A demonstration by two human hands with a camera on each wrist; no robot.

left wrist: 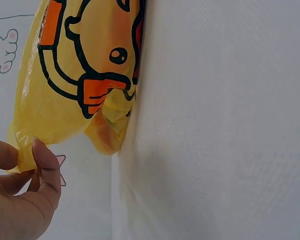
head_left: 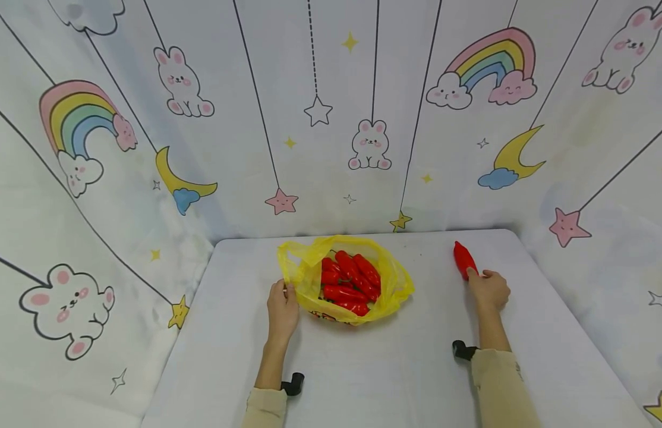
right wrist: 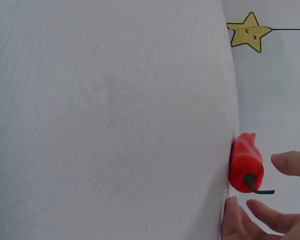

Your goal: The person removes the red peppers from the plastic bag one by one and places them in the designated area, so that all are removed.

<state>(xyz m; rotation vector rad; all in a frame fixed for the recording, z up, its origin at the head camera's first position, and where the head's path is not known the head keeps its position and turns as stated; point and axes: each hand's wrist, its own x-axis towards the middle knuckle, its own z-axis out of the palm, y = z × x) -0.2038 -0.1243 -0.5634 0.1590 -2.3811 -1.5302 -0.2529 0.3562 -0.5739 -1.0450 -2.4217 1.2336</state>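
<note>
Near edge: two sleeved forearms enter over the white surface [head_left: 363, 380], with bare cloth between and in front of them.

Left hand [head_left: 282, 309]: thumb and fingers pinch the near-left rim of the yellow bag [head_left: 346, 279]. The wrist view confirms the pinch on a fold of plastic; the bag's side bears a duck print.

Right hand [head_left: 488, 289]: fingers loosely spread, tips at the stem end of a lone red pepper [head_left: 464, 260] lying on the surface; a closed grip is not evident.

Open surface separates the bag and the lone pepper; the pepper lies nearer the right edge.

Count: 1 bag, mouth open; about 5 red peppers [head_left: 349, 282] inside, exact number uncertain through overlap; 1 pepper outside.

Far: the surface's back edge meets the cartoon-print backdrop [head_left: 331, 119].
</note>
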